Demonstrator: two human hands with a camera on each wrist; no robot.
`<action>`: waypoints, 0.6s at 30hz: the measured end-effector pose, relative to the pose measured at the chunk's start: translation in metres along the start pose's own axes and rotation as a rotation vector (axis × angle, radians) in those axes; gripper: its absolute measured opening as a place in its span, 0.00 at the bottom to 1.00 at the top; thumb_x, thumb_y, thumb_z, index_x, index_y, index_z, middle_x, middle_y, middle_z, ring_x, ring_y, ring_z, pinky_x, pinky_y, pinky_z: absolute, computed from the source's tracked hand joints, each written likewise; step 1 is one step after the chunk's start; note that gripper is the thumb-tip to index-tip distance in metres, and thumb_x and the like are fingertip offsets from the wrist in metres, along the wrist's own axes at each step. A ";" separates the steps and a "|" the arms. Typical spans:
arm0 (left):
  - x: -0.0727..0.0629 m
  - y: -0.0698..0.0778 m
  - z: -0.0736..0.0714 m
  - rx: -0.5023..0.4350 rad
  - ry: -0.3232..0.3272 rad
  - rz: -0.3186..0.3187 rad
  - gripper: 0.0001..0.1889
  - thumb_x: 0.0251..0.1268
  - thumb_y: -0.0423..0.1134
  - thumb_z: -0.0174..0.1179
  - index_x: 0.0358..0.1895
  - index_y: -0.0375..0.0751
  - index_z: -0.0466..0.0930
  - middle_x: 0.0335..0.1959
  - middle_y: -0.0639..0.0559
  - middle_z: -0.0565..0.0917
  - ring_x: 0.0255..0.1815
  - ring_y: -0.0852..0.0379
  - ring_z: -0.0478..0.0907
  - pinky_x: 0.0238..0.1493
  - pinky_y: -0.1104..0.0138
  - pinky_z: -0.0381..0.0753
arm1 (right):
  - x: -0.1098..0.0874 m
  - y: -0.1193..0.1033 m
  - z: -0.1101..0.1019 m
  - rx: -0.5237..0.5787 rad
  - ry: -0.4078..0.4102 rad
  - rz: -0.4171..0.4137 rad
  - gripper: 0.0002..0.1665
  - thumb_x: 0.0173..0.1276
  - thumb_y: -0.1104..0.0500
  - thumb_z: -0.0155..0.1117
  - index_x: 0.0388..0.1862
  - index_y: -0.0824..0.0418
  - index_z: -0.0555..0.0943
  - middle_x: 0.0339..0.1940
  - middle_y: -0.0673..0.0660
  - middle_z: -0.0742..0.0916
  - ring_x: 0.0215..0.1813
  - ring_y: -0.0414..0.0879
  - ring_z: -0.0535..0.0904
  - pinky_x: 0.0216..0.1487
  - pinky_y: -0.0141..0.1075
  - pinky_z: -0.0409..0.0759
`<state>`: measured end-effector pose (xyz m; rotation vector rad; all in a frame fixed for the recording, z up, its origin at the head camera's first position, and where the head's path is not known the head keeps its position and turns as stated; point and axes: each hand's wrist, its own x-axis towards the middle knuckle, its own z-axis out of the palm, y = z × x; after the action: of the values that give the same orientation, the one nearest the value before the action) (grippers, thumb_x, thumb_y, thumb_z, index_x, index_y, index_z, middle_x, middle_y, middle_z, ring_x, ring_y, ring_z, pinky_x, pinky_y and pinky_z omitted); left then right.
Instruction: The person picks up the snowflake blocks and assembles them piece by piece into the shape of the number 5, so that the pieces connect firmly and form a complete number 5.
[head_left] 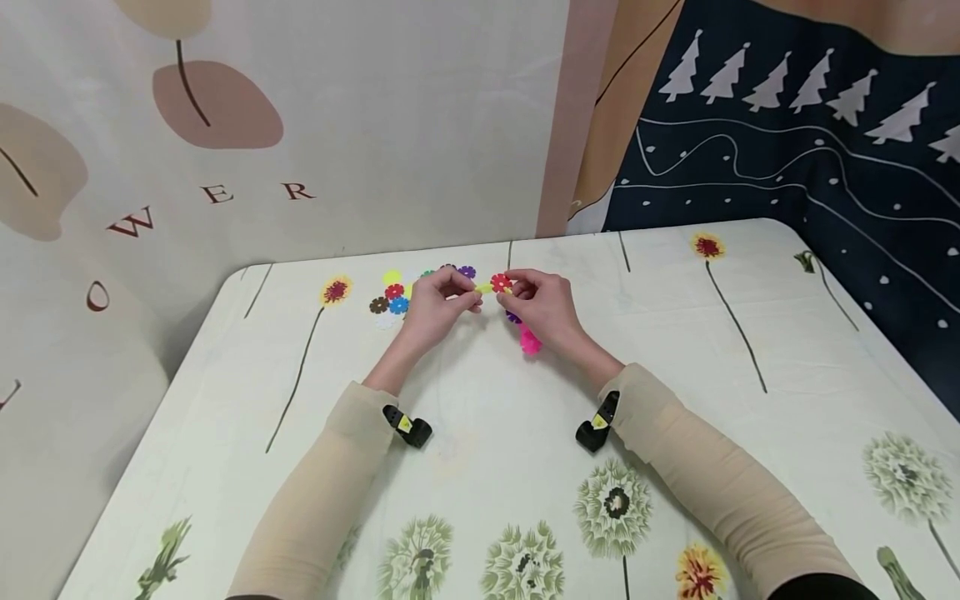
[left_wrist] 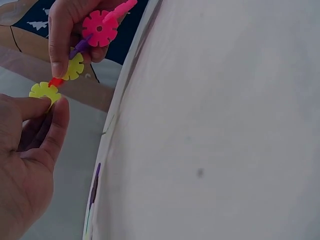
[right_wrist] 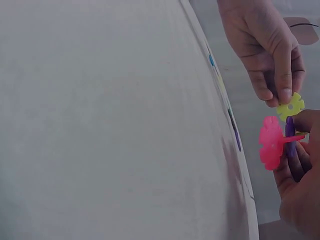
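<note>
My left hand (head_left: 435, 310) pinches a yellow notched snowflake disc (left_wrist: 43, 91) between thumb and fingertips. Across from it, my right hand (head_left: 549, 312) grips a chain of linked discs raised off the table. In that chain the left wrist view shows a red disc (left_wrist: 55, 81) meeting the left hand's yellow one, then a second yellow disc (left_wrist: 74, 68), a purple disc (left_wrist: 80, 46) and a pink disc (left_wrist: 99, 29). Another pink piece (left_wrist: 122, 9) sticks out from the end. Part of the chain is hidden behind the right fingers.
Left of the hands, at the table's far side, lie several loose discs, among them a brown disc (head_left: 378, 306), a blue disc (head_left: 399, 306) and a purple disc (head_left: 467, 272). The flower-printed tablecloth (head_left: 495, 442) runs back to a hanging curtain (head_left: 420, 125).
</note>
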<state>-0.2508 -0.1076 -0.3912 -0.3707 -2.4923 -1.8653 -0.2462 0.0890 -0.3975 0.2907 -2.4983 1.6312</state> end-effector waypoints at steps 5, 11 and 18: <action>0.001 -0.001 -0.001 -0.004 -0.003 -0.009 0.05 0.69 0.26 0.65 0.44 0.32 0.81 0.41 0.41 0.83 0.41 0.48 0.86 0.48 0.60 0.87 | -0.001 -0.001 0.001 -0.010 0.011 0.003 0.21 0.66 0.61 0.76 0.56 0.66 0.86 0.36 0.57 0.87 0.38 0.49 0.81 0.40 0.31 0.80; 0.001 -0.002 -0.001 -0.010 0.004 -0.009 0.05 0.70 0.27 0.65 0.44 0.32 0.81 0.41 0.41 0.84 0.39 0.49 0.86 0.48 0.59 0.87 | -0.001 -0.002 0.003 0.010 0.020 -0.003 0.22 0.66 0.63 0.75 0.58 0.66 0.84 0.37 0.58 0.86 0.38 0.49 0.79 0.37 0.29 0.79; 0.003 0.000 0.002 -0.041 0.023 0.004 0.04 0.69 0.27 0.66 0.42 0.33 0.81 0.40 0.40 0.84 0.37 0.50 0.87 0.49 0.56 0.87 | -0.003 0.000 0.005 0.039 0.078 -0.050 0.21 0.66 0.63 0.75 0.58 0.67 0.84 0.37 0.58 0.87 0.36 0.48 0.78 0.33 0.27 0.77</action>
<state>-0.2538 -0.1054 -0.3910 -0.3527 -2.4404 -1.9101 -0.2436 0.0848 -0.4003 0.2863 -2.3857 1.6406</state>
